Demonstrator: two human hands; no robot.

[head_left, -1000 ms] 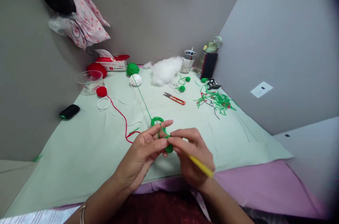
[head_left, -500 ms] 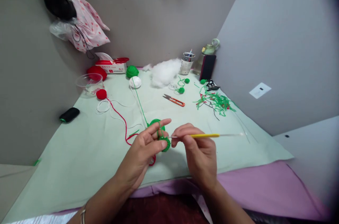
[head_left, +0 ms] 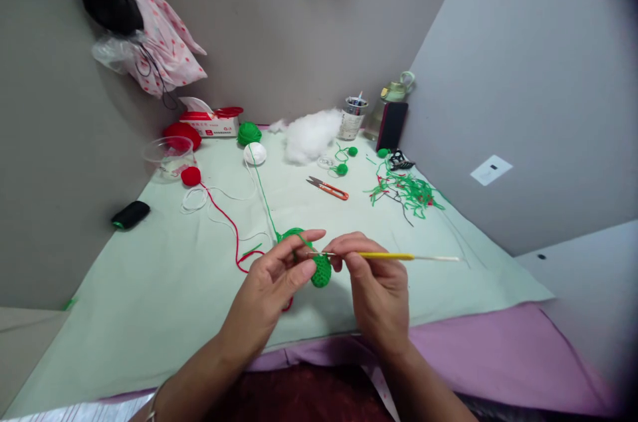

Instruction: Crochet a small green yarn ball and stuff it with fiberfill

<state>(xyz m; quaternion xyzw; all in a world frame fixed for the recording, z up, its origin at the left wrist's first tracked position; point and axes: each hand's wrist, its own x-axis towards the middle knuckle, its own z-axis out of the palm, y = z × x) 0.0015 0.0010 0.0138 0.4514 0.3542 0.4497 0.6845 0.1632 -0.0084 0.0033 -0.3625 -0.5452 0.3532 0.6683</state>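
Between thumb and fingers, my left hand (head_left: pixel 272 282) pinches a small green crochet piece (head_left: pixel 321 272), its rounded stitched face turned toward me. Green yarn (head_left: pixel 266 199) runs from the far side of the table to my left fingers, with loose green loops just behind them. My right hand (head_left: pixel 376 292) grips a crochet hook (head_left: pixel 386 256) by its yellow handle, its thin metal shaft pointing left to the top edge of the piece. The hook's very tip is hard to make out among yarn and fingers.
Orange thread snips (head_left: pixel 327 188) lie beyond my hands, before white stuffing (head_left: pixel 314 136). Green and red yarn scraps (head_left: pixel 411 193) are heaped at right. A red yarn ball (head_left: pixel 191 176), a clear plastic tub (head_left: pixel 169 157) and a black case (head_left: pixel 130 215) stand at left. A phone (head_left: pixel 392 126) leans against a bottle (head_left: pixel 397 91).
The green piece has swung slightly right and shows more of its stitched side. My left index finger has dipped, and the hook's tip has moved further left over the piece.
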